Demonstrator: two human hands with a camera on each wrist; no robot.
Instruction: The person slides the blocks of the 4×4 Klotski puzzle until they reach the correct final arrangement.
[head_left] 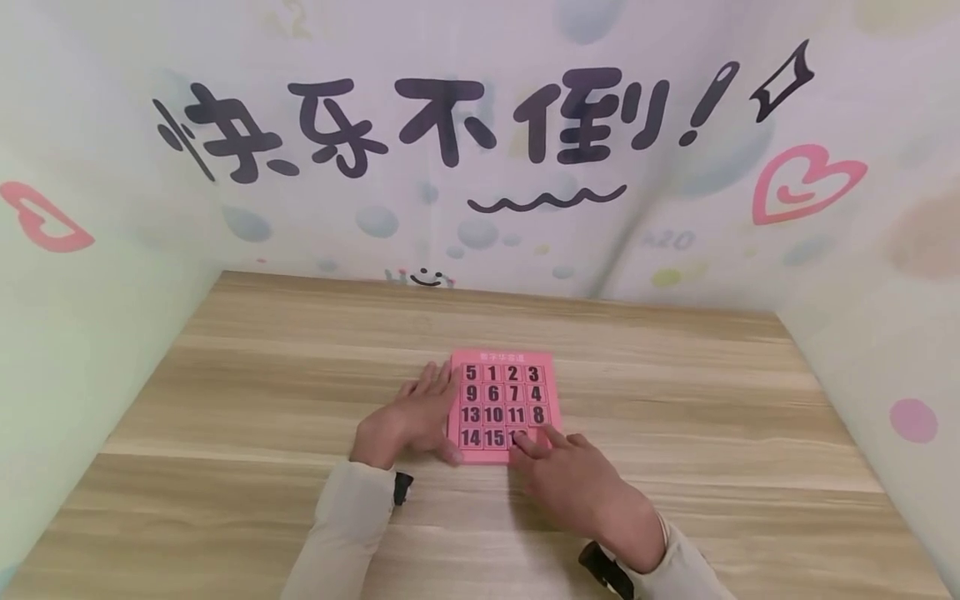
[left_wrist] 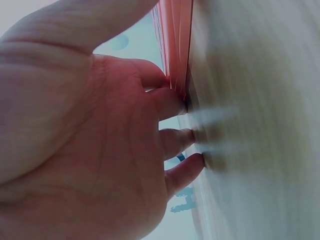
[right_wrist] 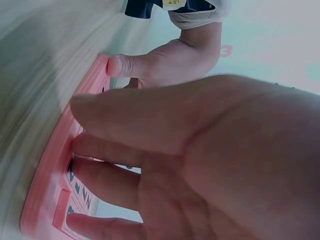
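Right fingers (head_left: 534, 448) unclenched, tips on tiles (head_left: 493, 415); left fingers (head_left: 426, 379) straight, flanking pink number puzzle (head_left: 487, 457) at its left edge. We judge left braces while right slides tiles. Puzzle lies flat on worktop (head_left: 262, 400).

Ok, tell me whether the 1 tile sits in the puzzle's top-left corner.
No, the pink puzzle has the 5 tile in that corner, with the 1 tile just right of it.
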